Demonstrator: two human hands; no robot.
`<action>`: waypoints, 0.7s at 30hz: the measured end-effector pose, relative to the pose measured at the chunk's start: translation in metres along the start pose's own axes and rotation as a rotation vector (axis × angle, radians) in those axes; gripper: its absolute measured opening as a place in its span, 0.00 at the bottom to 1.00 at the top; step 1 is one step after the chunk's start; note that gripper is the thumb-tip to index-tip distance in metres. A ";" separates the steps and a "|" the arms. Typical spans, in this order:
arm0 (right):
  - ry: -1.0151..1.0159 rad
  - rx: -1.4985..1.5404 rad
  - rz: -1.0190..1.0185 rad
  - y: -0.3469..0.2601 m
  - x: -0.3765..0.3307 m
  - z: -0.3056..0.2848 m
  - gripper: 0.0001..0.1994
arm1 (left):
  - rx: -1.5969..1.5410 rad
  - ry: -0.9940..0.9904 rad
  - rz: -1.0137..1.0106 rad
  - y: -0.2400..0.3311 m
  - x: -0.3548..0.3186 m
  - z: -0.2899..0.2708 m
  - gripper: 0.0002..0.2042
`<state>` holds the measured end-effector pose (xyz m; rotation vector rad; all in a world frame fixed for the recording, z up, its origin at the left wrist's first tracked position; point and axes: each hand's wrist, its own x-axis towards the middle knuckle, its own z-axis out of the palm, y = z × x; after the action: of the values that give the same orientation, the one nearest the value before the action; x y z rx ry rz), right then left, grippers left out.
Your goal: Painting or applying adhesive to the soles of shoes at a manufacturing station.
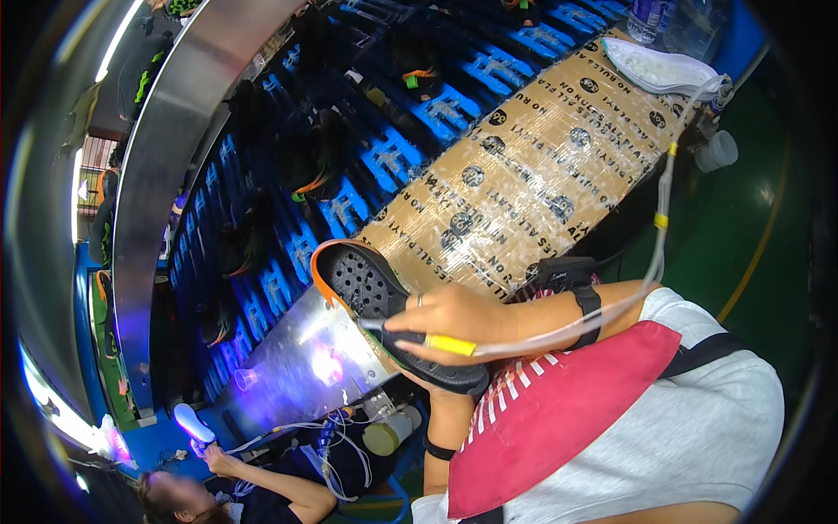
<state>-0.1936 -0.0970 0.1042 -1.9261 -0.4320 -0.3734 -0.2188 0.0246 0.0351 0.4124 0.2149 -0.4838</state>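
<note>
A black clog (351, 278) with an orange heel strap is tilted in front of me, its holed footbed facing up. My left hand (426, 382) holds it from below; most of those fingers are hidden behind the shoe. Over the clog, my right hand (458, 316) is closed round a thin tool with a pale tip (372, 324) and yellow tape at its back end. A clear tube (661, 229) with yellow bands runs from this tool along my right forearm. The tip lies close to the clog's side; I cannot tell if it touches.
Cardboard (524, 166) covers a ledge beside blue conveyor slats (393, 159) carrying dark shoes. At the far end are a white sole-shaped tray (656, 70), a bottle (645, 19) and a cup (717, 150). Lower left, a co-worker's hand (218, 459) holds a white, rounded object (193, 423).
</note>
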 end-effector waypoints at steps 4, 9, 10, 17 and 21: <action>-0.254 0.076 -0.093 -0.001 -0.013 0.010 0.12 | -0.028 -0.040 0.014 0.003 0.004 0.004 0.36; -0.079 0.317 0.021 0.003 -0.006 0.004 0.11 | -0.098 -0.098 0.073 0.014 0.014 0.001 0.36; -0.101 0.179 -0.003 0.003 -0.008 0.005 0.11 | -0.110 -0.115 0.080 0.014 0.017 0.003 0.36; -0.264 0.339 -0.041 -0.005 -0.006 -0.007 0.13 | -0.208 -0.154 0.129 0.025 0.023 0.000 0.36; -0.005 0.135 -0.092 -0.002 -0.011 -0.002 0.12 | -0.102 -0.301 0.165 0.030 0.024 0.002 0.39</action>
<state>-0.2041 -0.0994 0.1012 -1.7805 -0.5367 -0.3898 -0.1828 0.0380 0.0402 0.2504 -0.0850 -0.3656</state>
